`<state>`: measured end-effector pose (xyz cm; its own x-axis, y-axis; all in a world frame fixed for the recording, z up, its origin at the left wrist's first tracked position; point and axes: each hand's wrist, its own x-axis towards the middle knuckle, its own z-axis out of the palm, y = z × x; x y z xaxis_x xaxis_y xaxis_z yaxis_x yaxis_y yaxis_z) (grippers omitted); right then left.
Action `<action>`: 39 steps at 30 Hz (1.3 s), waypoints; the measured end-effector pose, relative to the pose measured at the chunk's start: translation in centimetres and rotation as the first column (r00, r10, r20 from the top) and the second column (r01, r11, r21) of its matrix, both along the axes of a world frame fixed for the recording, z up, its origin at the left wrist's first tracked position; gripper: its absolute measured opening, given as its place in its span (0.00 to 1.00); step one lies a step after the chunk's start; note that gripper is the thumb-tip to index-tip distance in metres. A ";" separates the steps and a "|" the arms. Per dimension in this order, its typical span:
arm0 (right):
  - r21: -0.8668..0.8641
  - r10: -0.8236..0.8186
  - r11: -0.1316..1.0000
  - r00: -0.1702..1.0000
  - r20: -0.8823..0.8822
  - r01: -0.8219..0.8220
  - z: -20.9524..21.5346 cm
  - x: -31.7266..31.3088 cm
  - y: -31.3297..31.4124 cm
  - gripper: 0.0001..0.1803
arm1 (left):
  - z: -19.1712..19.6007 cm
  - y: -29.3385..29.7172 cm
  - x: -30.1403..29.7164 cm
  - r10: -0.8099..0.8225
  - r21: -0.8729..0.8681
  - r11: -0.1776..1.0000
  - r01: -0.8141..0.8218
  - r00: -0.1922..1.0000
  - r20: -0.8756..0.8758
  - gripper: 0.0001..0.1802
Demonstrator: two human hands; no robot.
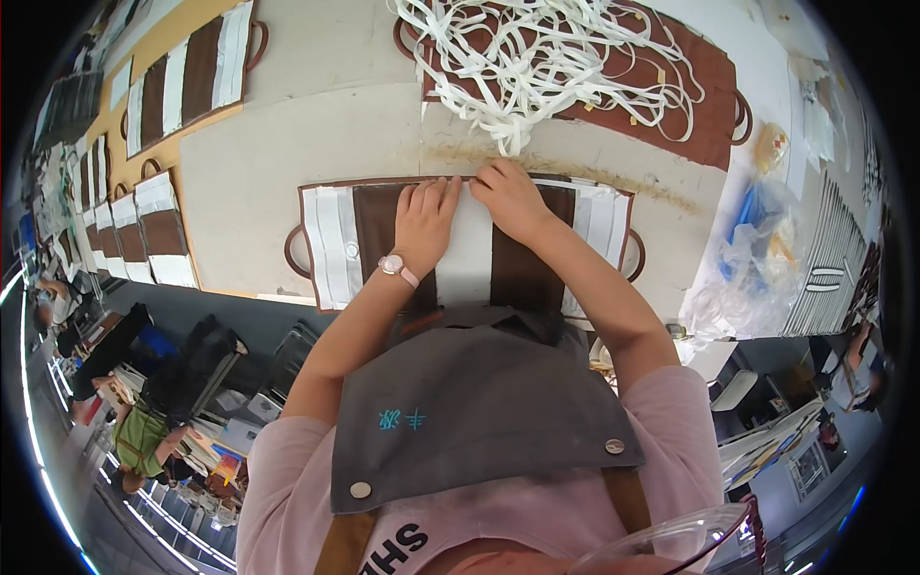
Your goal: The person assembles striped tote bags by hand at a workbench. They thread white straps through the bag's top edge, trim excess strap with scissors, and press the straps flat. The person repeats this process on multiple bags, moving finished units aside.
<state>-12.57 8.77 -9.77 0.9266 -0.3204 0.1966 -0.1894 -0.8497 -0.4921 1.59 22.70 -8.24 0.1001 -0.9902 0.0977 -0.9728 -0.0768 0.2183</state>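
A brown and white striped bag panel [464, 251] lies flat in front of me, with a brown loop handle at each short end. Its middle stripe is white, between two dark brown ones. My left hand [427, 222] rests on the panel, fingers stretched toward its far edge. At that same edge, just right of the left fingertips, the fingers of my right hand [510, 199] are bent and pressed together; what they pinch is too small to tell. A tangled heap of white tape [537, 67] lies beyond, its near end just past my right hand.
Under the tape heap is a brown panel [685, 120] with handles. More striped panels [196, 77] lie at the far left, others [144, 230] along the left edge. A clear plastic bag [757, 259] and a row of thin strips [826, 254] are at the right.
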 end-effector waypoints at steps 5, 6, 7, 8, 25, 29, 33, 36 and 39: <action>-0.016 -0.070 0.997 0.997 0.020 0.070 0.0 -0.8 0.0 0.07 | 0.4 0.1 0.4 -0.056 0.028 0.998 0.055 0.998 0.036 0.25; 0.023 -0.107 0.994 0.994 0.024 0.107 -0.2 -1.2 0.0 0.07 | 0.3 0.2 0.2 -0.056 0.026 0.998 0.055 0.998 0.032 0.25; 0.062 -0.144 0.988 0.989 0.026 0.142 -0.4 -1.6 0.1 0.08 | 0.2 0.4 0.1 -0.049 0.040 0.998 0.047 0.998 0.047 0.25; 0.096 -0.181 0.979 0.983 0.031 0.178 -0.4 -1.9 -0.1 0.08 | 0.1 0.5 -0.1 -0.042 0.049 0.998 0.039 0.997 0.064 0.24; 0.103 -0.449 0.881 0.884 -0.128 0.462 0.2 -3.9 0.2 0.04 | 1.0 0.2 -6.7 -0.075 0.055 0.996 0.073 0.996 0.037 0.33; 0.092 -0.334 0.929 0.919 -0.211 0.358 0.9 -3.8 -1.3 0.07 | 0.8 -0.6 -6.2 -0.080 0.065 0.995 0.077 0.996 0.050 0.33; 0.078 -0.224 0.966 0.945 -0.238 0.248 0.8 -3.0 -1.3 0.08 | 0.7 -1.0 -5.3 -0.112 0.068 0.991 0.111 0.994 0.012 0.33; 0.054 -0.169 0.982 0.972 -0.163 0.180 0.3 -2.9 -1.3 0.09 | 0.4 -1.2 -5.0 -0.111 0.062 0.992 0.110 0.994 0.009 0.32; 0.011 -0.108 0.994 0.994 0.002 0.108 -0.3 -4.2 -1.2 0.10 | 0.1 -1.1 -4.9 -0.105 0.053 0.993 0.105 0.994 -0.001 0.32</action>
